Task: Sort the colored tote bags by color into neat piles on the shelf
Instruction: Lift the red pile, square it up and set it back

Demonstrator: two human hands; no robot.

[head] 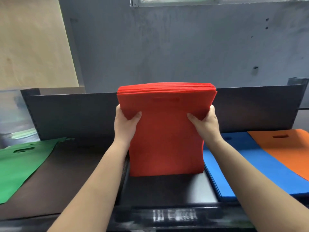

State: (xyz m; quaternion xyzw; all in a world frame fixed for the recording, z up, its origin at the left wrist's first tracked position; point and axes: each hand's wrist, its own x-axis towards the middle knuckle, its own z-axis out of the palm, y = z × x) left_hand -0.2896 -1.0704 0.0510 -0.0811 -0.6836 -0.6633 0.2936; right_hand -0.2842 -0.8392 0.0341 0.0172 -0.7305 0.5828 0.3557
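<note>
A thick stack of red tote bags [165, 134] stands upright on its lower edge on the dark shelf [163, 188], handle slot near the top. My left hand [127, 121] grips the stack's left edge, thumb across the front. My right hand [204, 121] grips the right edge the same way. A green bag pile [21, 166] lies flat at the left. To the right lies a blue pile [234, 164], and beyond it an orange pile [287, 153] overlapping the blue one's far side.
A dark back panel [75, 113] runs behind the shelf, with a grey wall above it. The shelf's front rail [175, 215] crosses the bottom of the view. A brown surface [63, 178] shows between the green pile and the red stack.
</note>
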